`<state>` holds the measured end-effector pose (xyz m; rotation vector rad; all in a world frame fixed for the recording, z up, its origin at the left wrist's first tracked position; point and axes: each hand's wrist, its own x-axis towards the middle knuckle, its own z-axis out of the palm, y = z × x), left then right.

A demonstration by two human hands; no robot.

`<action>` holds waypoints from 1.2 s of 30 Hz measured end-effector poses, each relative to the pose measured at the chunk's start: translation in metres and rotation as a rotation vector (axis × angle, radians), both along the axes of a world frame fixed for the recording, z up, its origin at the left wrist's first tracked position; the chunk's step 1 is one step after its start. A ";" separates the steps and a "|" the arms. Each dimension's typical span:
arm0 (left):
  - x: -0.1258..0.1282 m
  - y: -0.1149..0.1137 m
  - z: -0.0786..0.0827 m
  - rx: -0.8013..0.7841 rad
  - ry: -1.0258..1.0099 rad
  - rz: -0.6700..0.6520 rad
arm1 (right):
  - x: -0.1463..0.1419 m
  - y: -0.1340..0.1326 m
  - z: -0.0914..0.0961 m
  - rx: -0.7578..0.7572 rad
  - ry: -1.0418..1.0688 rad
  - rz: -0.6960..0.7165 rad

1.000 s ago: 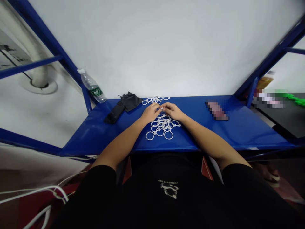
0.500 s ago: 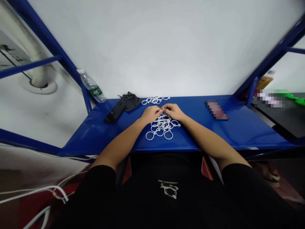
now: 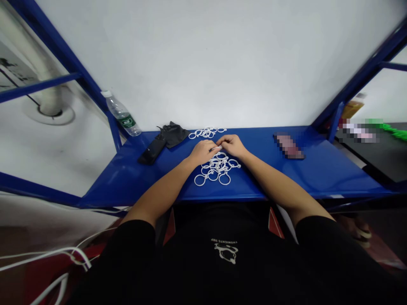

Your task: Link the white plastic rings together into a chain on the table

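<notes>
A white ring (image 3: 218,148) is pinched between the left hand (image 3: 203,151) and the right hand (image 3: 233,146) — both closed on it — just above the ring pile (image 3: 216,170), near the front edge of the blue table (image 3: 127,182).

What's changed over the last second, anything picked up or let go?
Barely anything. The left hand and right hand still pinch one white ring between their fingertips, just above the near ring pile; they only shifted slightly in place. Nothing was let go. The far ring pile, black cloth, dark flat object and water bottle on the blue table stayed put.
</notes>
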<state>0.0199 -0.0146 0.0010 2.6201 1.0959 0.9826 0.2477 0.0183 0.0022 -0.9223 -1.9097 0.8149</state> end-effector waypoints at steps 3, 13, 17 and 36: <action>-0.001 0.001 0.001 -0.011 -0.045 -0.004 | 0.004 0.021 -0.003 -0.049 -0.044 -0.064; 0.004 -0.005 0.007 -0.146 -0.031 -0.043 | -0.032 0.087 0.017 -0.063 -0.819 -0.238; 0.002 -0.002 0.008 -0.178 -0.032 -0.001 | -0.051 0.086 0.028 -0.080 -0.933 -0.224; -0.002 -0.003 0.007 -0.230 -0.003 0.033 | 0.026 0.054 0.002 -0.051 -0.362 -0.235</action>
